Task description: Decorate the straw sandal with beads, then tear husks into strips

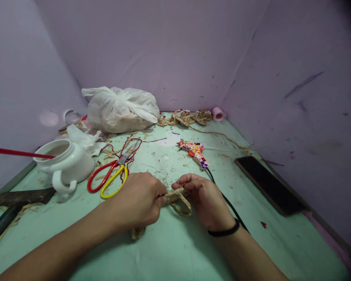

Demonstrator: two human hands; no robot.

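Between my two hands is a tan braided straw cord [183,208], bent into a small loop that hangs just above the table. My left hand [142,201] is closed, pinching the cord between thumb and fingers. On the other side, the curled fingers of my right hand [206,199] grip the cord near the loop; a black band circles that wrist. Another piece of the braid [138,233] shows below my left hand, partly hidden by it. Red-and-yellow-handled scissors [109,175] lie just beyond my left hand. A flower-patterned glue gun [194,151] rests beyond my right hand.
At left stand a white pot [66,164] with a red stick [23,153] and a dark-bladed tool [23,197]. A tied plastic bag [121,109], straw ornaments [185,118] and a pink spool [218,114] sit along the back. A phone [269,185] lies at right, near the black cable [229,205].
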